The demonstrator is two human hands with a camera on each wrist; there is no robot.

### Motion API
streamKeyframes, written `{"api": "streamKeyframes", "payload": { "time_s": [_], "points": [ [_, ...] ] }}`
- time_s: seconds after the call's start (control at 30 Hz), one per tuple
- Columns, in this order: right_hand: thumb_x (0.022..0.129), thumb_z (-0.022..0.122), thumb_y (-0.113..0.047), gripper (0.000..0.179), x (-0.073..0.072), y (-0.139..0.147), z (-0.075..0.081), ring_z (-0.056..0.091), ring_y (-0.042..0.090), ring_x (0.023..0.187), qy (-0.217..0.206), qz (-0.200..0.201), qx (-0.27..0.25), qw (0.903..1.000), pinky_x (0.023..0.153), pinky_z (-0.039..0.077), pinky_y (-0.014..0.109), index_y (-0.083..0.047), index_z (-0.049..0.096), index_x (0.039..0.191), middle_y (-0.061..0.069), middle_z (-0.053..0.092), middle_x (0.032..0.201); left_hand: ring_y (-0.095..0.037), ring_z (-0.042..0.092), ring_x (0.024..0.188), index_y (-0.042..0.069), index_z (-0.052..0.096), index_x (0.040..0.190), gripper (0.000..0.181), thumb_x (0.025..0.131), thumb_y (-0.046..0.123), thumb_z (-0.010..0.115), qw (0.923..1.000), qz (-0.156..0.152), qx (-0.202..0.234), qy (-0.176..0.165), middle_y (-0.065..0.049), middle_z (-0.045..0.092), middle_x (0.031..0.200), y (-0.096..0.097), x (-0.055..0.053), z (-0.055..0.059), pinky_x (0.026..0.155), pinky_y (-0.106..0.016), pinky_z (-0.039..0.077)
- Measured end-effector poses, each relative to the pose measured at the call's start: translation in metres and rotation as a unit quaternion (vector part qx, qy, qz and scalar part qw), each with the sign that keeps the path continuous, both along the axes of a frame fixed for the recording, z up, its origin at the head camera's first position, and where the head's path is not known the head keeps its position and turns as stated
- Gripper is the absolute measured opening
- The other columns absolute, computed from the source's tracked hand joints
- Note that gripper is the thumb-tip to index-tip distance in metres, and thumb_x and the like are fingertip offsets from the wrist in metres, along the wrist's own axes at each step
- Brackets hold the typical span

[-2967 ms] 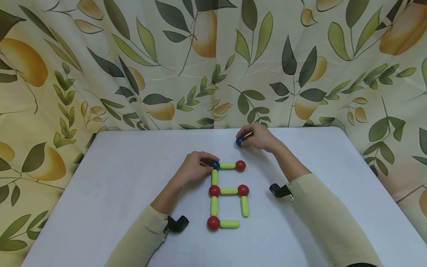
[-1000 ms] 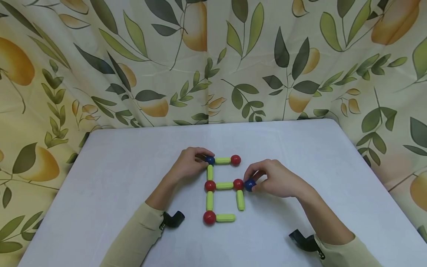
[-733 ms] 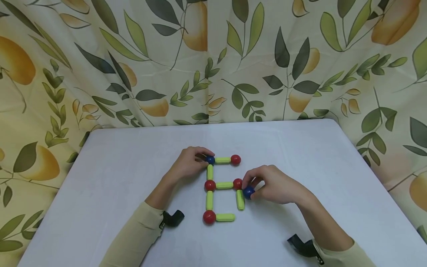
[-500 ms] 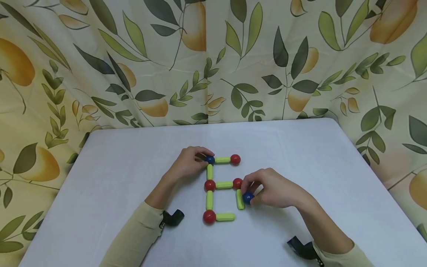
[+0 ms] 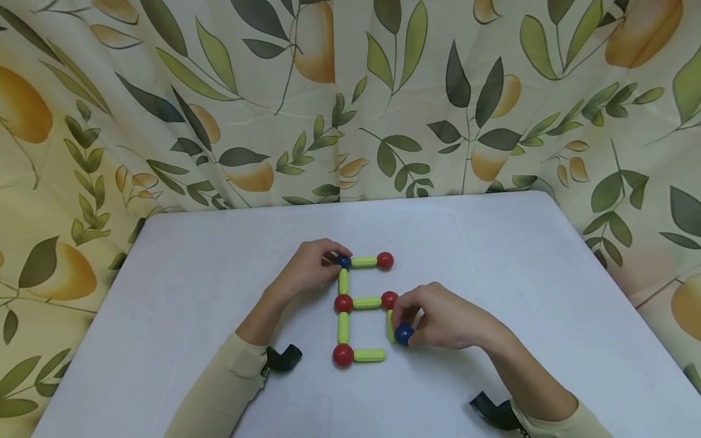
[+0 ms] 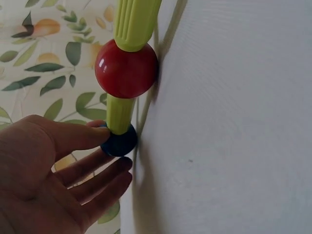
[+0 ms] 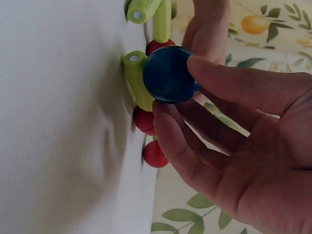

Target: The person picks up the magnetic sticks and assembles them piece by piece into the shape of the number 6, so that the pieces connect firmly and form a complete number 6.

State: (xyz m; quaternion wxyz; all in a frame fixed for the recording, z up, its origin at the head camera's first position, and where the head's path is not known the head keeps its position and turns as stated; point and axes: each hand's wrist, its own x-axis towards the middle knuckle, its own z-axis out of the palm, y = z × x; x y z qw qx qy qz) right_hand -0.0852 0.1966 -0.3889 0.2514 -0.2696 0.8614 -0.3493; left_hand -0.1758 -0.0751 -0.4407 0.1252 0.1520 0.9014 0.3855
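Note:
My left hand (image 5: 309, 266) pinches a blue ball (image 6: 119, 142) at the far left corner of a flat frame of green rods and red balls. Between thumb and fingers of my right hand (image 5: 451, 316) is a second blue ball (image 7: 170, 74), beside the loose end of a green rod (image 7: 138, 80) on the frame's right side. Whether that ball touches the rod I cannot tell. One red ball (image 5: 389, 300) tops this rod, partly behind my fingers. Another green rod (image 5: 369, 355) runs right from the near left red ball (image 5: 342, 355), its right end bare.
The frame lies on a white table (image 5: 219, 255). A far red ball (image 5: 386, 261) ends the top rod, and another red ball (image 5: 343, 303) joins rods at the middle left. A leaf-and-fruit patterned curtain (image 5: 306, 146) hangs behind the table. Black wrist cameras (image 5: 285, 358) sit at both sleeves.
My right hand has brought its blue ball from the table's far side toward me, down along the right rod to its loose end. My left hand keeps its grip on the corner ball.

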Motion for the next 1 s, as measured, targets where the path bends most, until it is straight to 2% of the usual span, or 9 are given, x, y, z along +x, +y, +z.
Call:
{"api": "streamKeyframes", "payload": {
  "time_s": [0.2, 0.43, 0.67, 1.0],
  "points": [
    [0.078, 0.085, 0.001, 0.028, 0.001, -0.001, 0.0, 0.065, 0.012, 0.086, -0.006, 0.009, 0.005, 0.9999, 0.073, 0.057, 0.025, -0.02, 0.075, 0.093, -0.008, 0.071, 0.089, -0.022, 0.063, 0.118, 0.019, 0.076, 0.121, 0.029, 0.094, 0.009, 0.075, 0.9987, -0.014, -0.026, 0.042, 0.0, 0.068, 0.126, 0.004, 0.006, 0.011, 0.103, -0.041, 0.055],
    [0.078, 0.085, 0.001, 0.028, 0.003, -0.002, -0.001, 0.065, 0.013, 0.086, -0.009, 0.012, 0.006, 0.9999, 0.074, 0.057, 0.024, -0.02, 0.075, 0.094, -0.008, 0.071, 0.09, -0.023, 0.061, 0.12, 0.019, 0.077, 0.12, 0.029, 0.094, 0.008, 0.075, 0.9971, -0.028, -0.033, 0.063, -0.002, 0.068, 0.125, 0.011, 0.012, 0.018, 0.106, -0.043, 0.053],
    [0.077, 0.085, 0.001, 0.028, 0.005, -0.002, -0.002, 0.066, 0.012, 0.086, -0.008, 0.016, 0.003, 0.9998, 0.073, 0.058, 0.025, -0.02, 0.075, 0.093, -0.008, 0.07, 0.088, -0.024, 0.062, 0.107, 0.016, 0.077, 0.12, 0.028, 0.094, 0.007, 0.075, 0.9967, -0.063, -0.011, 0.05, -0.006, 0.069, 0.12, 0.018, 0.018, 0.023, 0.094, -0.038, 0.057],
    [0.076, 0.084, 0.004, 0.029, 0.009, -0.003, -0.003, 0.065, 0.012, 0.083, -0.004, 0.022, -0.009, 0.9997, 0.071, 0.057, 0.025, -0.018, 0.074, 0.092, -0.007, 0.07, 0.087, -0.019, 0.064, 0.106, 0.016, 0.076, 0.122, 0.027, 0.095, 0.01, 0.074, 0.9943, -0.102, -0.015, 0.026, -0.003, 0.072, 0.117, 0.025, 0.025, 0.021, 0.087, -0.03, 0.057]
  ]
}}
